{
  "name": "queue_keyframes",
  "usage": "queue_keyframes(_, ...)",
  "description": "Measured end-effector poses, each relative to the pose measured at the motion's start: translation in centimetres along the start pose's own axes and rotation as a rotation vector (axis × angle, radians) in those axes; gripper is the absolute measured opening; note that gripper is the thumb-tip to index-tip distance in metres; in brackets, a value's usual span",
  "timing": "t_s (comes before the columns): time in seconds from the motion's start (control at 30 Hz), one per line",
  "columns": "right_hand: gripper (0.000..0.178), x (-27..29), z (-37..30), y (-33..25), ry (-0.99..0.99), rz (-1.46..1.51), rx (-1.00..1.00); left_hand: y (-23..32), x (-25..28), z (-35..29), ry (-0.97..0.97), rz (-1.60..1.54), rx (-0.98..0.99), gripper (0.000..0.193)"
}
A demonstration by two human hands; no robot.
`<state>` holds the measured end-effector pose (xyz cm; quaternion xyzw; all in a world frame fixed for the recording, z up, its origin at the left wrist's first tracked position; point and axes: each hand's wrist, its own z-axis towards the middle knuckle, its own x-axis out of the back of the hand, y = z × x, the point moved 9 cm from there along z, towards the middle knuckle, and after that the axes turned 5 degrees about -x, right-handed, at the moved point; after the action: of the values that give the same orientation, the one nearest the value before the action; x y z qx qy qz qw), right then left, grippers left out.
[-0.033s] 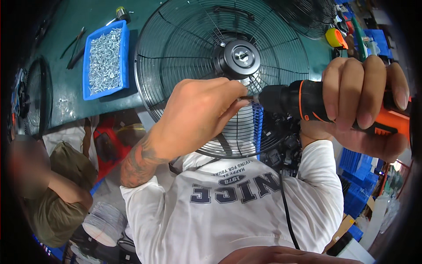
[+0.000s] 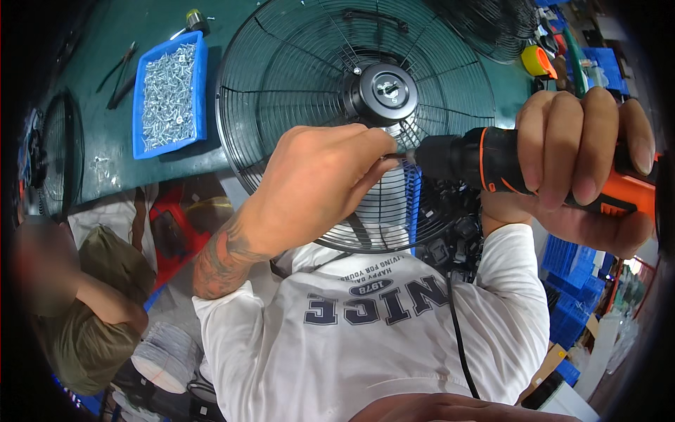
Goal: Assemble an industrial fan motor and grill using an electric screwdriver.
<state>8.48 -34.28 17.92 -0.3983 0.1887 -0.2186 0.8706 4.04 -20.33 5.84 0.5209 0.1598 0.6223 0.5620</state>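
Observation:
Wrapped round the body of a black and orange power drill (image 2: pixel 496 160) is my right hand (image 2: pixel 580 162), and the drill's nose points left. At its tip my left hand (image 2: pixel 327 169) pinches a slim dark metal piece (image 2: pixel 399 156); the fingers hide whether it is the driver bit or a screw on it. Behind both hands lies a black fan guard (image 2: pixel 295 67) of round wire, with a black motor hub (image 2: pixel 385 95) in its middle. The drill and my fingers are in front of the guard's lower part.
On the green table (image 2: pixel 105 151), a blue tray (image 2: pixel 137 105) of many screws stands left of the guard. Pliers (image 2: pixel 121 74) lie beyond it. An orange and yellow tape roll (image 2: pixel 538 61) is at the far right. Another person (image 2: pixel 91 309) sits at the lower left.

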Motion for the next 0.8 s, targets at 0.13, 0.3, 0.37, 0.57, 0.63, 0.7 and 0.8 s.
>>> queue_keyframes(0.13, 0.055, 0.2, -0.1, -0.2, -0.006, -0.040, 0.014, 0.1, 0.0, 0.0, 0.003, 0.040, -0.011, 0.016)
queue_keyframes(0.3, 0.054, 0.3, -0.1, -0.2, 0.010, -0.017, 0.025, 0.1, -0.4, 0.2, 0.004, 0.053, -0.048, 0.018)
queue_keyframes(0.37, 0.054, 0.4, -0.1, -0.4, -0.009, -0.022, 0.024, -0.2, -0.2, -0.1, 0.059, -0.001, -0.001, 0.019)
queue_keyframes(0.57, 0.053, 0.2, 0.1, -0.1, -0.061, -0.016, -0.029, -0.3, -0.3, -0.2, 0.072, -0.045, -0.007, 0.025)
queue_keyframes(0.63, 0.054, 0.1, 0.4, 0.3, -0.073, -0.013, -0.050, -0.3, -0.3, -0.4, 0.058, 0.008, -0.011, 0.027)
queue_keyframes(0.7, 0.057, -0.1, 0.7, 1.0, -0.094, -0.010, -0.091, -0.3, -0.3, -0.3, 0.044, 0.058, -0.019, 0.029)
queue_keyframes(0.8, 0.060, -0.2, 1.0, 2.1, -0.114, -0.021, -0.157, -0.4, 3.1, 0.0, 0.232, 0.065, 0.072, 0.032)
